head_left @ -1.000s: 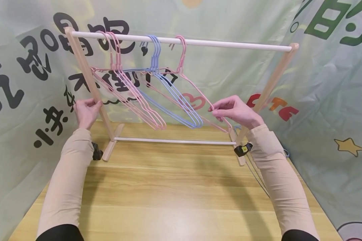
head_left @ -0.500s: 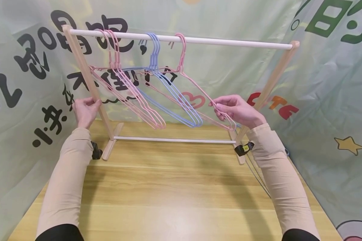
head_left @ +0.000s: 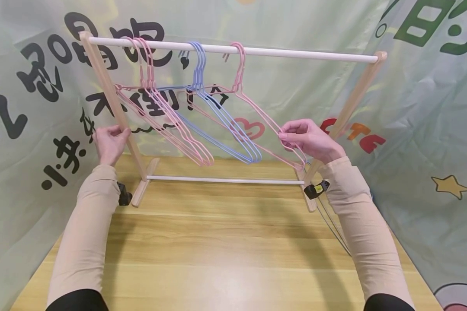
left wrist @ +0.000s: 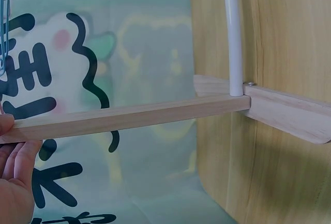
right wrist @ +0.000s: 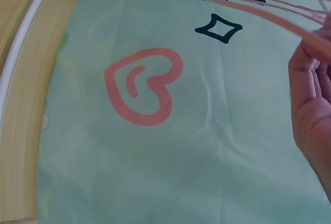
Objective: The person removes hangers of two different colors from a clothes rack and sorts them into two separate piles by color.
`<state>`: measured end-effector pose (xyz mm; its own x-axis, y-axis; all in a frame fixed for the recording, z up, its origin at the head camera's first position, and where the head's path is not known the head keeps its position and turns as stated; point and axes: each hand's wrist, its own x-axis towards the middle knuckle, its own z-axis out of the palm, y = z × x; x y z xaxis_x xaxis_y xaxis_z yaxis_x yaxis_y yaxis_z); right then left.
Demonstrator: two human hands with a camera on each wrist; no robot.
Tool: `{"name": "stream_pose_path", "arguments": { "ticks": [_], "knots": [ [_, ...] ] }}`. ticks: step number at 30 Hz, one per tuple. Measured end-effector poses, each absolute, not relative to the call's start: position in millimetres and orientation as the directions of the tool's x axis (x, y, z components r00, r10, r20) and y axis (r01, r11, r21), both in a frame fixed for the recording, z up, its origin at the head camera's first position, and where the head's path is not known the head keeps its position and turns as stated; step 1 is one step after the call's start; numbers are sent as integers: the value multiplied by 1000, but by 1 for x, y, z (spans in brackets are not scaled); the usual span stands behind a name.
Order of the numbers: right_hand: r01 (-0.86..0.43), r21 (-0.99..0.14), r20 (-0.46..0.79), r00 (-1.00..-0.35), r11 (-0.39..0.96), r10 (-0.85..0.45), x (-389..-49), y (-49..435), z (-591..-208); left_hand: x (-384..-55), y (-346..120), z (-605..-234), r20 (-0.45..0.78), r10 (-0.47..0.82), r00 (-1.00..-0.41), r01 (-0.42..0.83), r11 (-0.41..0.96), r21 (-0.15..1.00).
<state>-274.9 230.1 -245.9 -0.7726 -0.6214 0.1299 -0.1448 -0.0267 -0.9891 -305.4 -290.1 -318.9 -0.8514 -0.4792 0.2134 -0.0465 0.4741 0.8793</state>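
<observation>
In the head view, my left hand (head_left: 110,144) grips the left wooden post (head_left: 108,93) of a small clothes rack. The left wrist view shows the thumb above that post and fingers below it. My right hand (head_left: 311,140) pinches the sloping arms of the right-hand pink clothes hangers (head_left: 257,109), which hang by their hooks from the white top rod (head_left: 315,54). Several blue clothes hangers (head_left: 199,67) hang in the middle, and more pink and lilac hangers (head_left: 149,65) near the left post. Pink hanger wire (right wrist: 258,9) runs into the right hand in the right wrist view.
A thin white lower bar (head_left: 225,179) joins the rack's feet on the wooden table (head_left: 218,259). The right post (head_left: 358,99) stands behind my right hand. Thin grey wires (head_left: 333,229) lie beside my right forearm. A printed cloth (head_left: 295,86) hangs behind and at both sides.
My right hand has moved slightly right with the pink hangers, and their hooks have slid right along the rod. The left hand stays on the post.
</observation>
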Motion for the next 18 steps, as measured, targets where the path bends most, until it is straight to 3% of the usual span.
{"name": "stream_pose_path", "arguments": {
  "ticks": [18],
  "knots": [
    [-256, -957, 290, -831, -136, -474, -271, 240, -253, -306, -290, -320, 257, -480, -839, -19, 498, 867]
  ]
}}
